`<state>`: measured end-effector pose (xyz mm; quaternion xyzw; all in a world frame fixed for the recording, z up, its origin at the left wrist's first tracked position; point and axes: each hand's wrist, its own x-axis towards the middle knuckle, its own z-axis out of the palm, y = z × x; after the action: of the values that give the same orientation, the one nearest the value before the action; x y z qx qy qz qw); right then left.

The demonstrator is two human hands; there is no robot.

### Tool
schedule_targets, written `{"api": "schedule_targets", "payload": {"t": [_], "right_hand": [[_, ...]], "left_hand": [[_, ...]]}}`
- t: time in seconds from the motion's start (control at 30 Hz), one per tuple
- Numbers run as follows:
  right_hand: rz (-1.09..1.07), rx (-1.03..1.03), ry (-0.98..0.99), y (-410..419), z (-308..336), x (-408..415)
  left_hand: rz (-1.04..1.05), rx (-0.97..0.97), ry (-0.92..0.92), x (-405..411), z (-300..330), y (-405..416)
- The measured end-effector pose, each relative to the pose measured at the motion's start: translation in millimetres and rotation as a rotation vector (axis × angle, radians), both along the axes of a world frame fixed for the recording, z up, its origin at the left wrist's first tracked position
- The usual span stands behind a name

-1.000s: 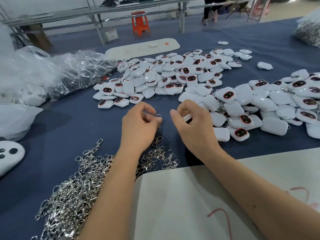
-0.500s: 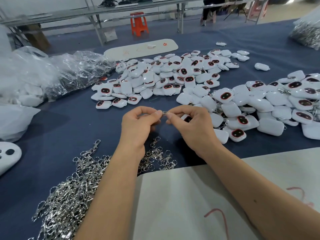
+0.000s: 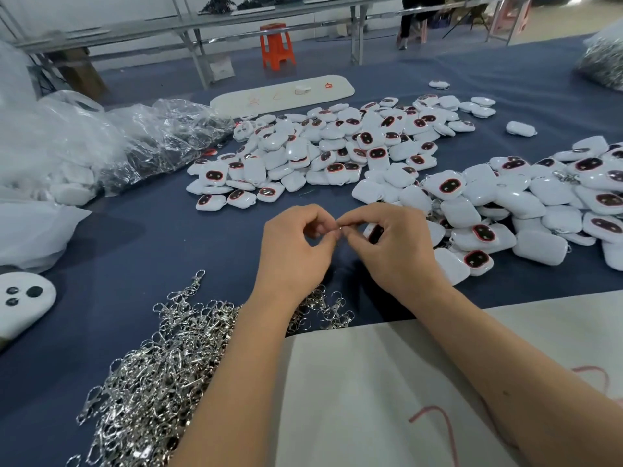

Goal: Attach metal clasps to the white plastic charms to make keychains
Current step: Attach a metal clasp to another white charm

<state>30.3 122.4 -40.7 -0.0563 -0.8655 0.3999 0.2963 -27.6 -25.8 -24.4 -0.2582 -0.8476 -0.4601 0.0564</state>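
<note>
My left hand [image 3: 293,254] pinches a small metal clasp [image 3: 338,228] between thumb and fingertips. My right hand [image 3: 394,251] meets it fingertip to fingertip and holds a white plastic charm [image 3: 373,232] with a dark red-rimmed window in its palm. The clasp is mostly hidden by the fingers. A heap of silver clasps [image 3: 151,375] lies at the lower left, partly under my left forearm. Loose white charms form one pile [image 3: 337,146] behind my hands and another pile [image 3: 539,203] to the right.
A blue cloth [image 3: 141,257] covers the table. Clear plastic bags [image 3: 101,143] lie at the left. A white board [image 3: 387,399] is under my right forearm, another white board [image 3: 283,94] lies at the back, and a white shape with dark dots [image 3: 23,305] sits at the left edge.
My hands were apart, the left one holding the clasp alone. They came together and now touch at the fingertips, slightly farther from me.
</note>
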Motion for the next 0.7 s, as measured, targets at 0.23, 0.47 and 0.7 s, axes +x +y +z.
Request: {"api": "schedule_targets", "payload": {"t": [0.23,0.47,0.7], "right_hand": [[0.069,-0.181,-0.038,3.4,0.6,-1.0],[0.242,-0.415,-0.003,11.6,-0.9,-1.6],[0.249,-0.338,0.004,12.3,-4.4,-4.2]], "left_hand": [[-0.018,0.116,-0.011,2.0,1.0,0.8],[-0.112,0.276,-0.107,-0.2,1.3,-0.7],[-0.158,0.248,-0.153,-5.1,-2.1,-6.6]]}}
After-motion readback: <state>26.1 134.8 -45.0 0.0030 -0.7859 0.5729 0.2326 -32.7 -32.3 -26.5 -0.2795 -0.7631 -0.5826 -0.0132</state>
